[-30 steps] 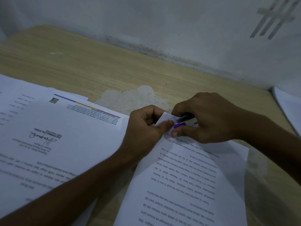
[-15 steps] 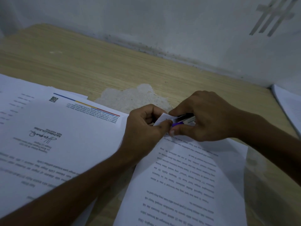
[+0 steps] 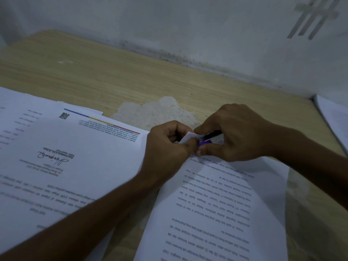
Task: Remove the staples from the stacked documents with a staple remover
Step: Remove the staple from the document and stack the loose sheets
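Note:
A stapled document [image 3: 216,210] with printed text lies in front of me on the wooden table [image 3: 113,76]. My left hand [image 3: 167,147] pinches its lifted top corner [image 3: 189,137] between thumb and fingers. My right hand [image 3: 237,134] is closed around a small staple remover [image 3: 207,140] with a dark metal part and a purple part. Its tip sits right at the pinched corner. The staple itself is hidden by my fingers.
A spread of loose printed sheets [image 3: 66,151] with a signature and a QR code covers the table's left. Another paper stack [image 3: 337,121] lies at the right edge. A worn pale patch [image 3: 154,113] marks the table behind my hands. A wall [image 3: 188,34] closes the back.
Both hands have stayed at the document's corner. My left thumb has closed in against the remover's tip, and the corner is folded up a little more.

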`<state>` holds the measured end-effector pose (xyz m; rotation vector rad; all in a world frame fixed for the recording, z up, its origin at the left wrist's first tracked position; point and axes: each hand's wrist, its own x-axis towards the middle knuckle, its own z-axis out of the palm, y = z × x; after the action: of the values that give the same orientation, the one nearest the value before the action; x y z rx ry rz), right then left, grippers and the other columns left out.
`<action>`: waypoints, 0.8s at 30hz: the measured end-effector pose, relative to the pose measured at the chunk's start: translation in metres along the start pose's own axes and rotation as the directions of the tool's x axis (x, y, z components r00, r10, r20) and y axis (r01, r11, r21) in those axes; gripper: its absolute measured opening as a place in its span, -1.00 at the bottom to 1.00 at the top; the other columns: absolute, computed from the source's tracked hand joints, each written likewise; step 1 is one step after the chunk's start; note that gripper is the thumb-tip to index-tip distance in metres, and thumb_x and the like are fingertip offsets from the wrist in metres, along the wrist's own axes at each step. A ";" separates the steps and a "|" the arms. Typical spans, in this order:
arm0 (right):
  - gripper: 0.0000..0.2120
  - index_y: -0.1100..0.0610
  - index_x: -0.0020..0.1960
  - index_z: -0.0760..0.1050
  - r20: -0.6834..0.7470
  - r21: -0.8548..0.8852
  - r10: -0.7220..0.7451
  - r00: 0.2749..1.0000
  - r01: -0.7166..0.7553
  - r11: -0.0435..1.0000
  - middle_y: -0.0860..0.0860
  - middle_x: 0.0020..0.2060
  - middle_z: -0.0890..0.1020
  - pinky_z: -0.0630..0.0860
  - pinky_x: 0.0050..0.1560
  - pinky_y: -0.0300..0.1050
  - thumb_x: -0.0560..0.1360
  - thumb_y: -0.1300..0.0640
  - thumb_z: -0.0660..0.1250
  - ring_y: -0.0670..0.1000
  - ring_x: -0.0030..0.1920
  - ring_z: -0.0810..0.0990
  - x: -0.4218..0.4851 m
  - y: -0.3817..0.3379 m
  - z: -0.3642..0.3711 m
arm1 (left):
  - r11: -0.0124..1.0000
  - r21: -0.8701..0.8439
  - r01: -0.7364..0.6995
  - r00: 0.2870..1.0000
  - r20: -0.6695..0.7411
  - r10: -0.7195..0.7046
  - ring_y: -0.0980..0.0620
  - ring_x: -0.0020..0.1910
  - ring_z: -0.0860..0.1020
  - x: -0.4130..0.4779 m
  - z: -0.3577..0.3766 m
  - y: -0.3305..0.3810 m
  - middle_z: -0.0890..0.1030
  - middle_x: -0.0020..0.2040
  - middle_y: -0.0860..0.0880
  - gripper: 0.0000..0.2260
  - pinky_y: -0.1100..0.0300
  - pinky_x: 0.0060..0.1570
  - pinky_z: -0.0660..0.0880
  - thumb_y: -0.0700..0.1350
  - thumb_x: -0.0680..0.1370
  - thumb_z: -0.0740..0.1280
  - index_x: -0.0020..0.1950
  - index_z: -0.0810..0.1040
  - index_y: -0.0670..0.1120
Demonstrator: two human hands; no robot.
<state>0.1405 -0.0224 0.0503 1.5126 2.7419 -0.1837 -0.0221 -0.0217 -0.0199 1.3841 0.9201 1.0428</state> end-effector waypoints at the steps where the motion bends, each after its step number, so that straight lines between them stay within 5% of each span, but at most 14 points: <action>1: -0.37 -0.09 0.00 0.65 0.001 -0.004 0.001 1.000 -0.001 1.000 -0.05 -0.42 0.61 0.14 -0.44 -0.29 0.35 -0.43 -0.03 -0.04 -0.46 0.46 0.000 0.000 0.000 | 1.000 0.003 0.001 1.000 -0.005 -0.001 -0.11 -0.29 0.64 0.000 0.000 0.000 0.67 -0.24 -0.17 -0.93 0.02 -0.29 0.61 -0.25 0.42 0.46 -0.19 0.58 -0.15; 7: -0.36 -0.10 0.03 0.65 0.014 0.020 0.010 1.000 -0.010 1.000 -0.06 -0.34 0.66 0.38 -0.37 -0.21 0.33 -0.43 -0.03 -0.07 -0.38 0.55 0.002 -0.001 -0.001 | 1.000 -0.005 0.004 1.000 -0.023 -0.004 -0.07 -0.31 0.64 0.001 0.000 -0.001 0.67 -0.26 -0.16 -0.90 0.10 -0.31 0.61 -0.28 0.42 0.45 -0.22 0.58 -0.13; 11: -0.41 -0.14 0.01 0.64 0.017 0.032 -0.003 1.000 0.003 0.999 -0.10 -0.42 0.61 0.19 -0.42 -0.29 0.33 -0.41 0.01 -0.10 -0.45 0.48 0.003 -0.003 -0.003 | 1.000 -0.001 -0.011 0.999 -0.043 0.011 -0.06 -0.32 0.64 0.001 0.000 -0.002 0.66 -0.28 -0.15 -0.87 0.11 -0.32 0.60 -0.30 0.42 0.45 -0.24 0.58 -0.10; 24: -0.52 -0.11 0.01 0.65 0.020 -0.019 0.036 0.999 -0.035 0.999 -0.11 -0.42 0.61 0.13 -0.42 -0.29 0.36 -0.34 0.12 -0.10 -0.46 0.45 0.001 -0.006 -0.005 | 1.000 0.018 0.016 1.000 0.004 -0.016 -0.02 -0.32 0.64 0.001 -0.002 -0.001 0.67 -0.27 -0.11 -0.89 0.14 -0.29 0.62 -0.27 0.44 0.43 -0.23 0.59 -0.08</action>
<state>0.1349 -0.0247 0.0555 1.5446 2.6915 -0.1719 -0.0238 -0.0201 -0.0211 1.3912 0.9375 1.0217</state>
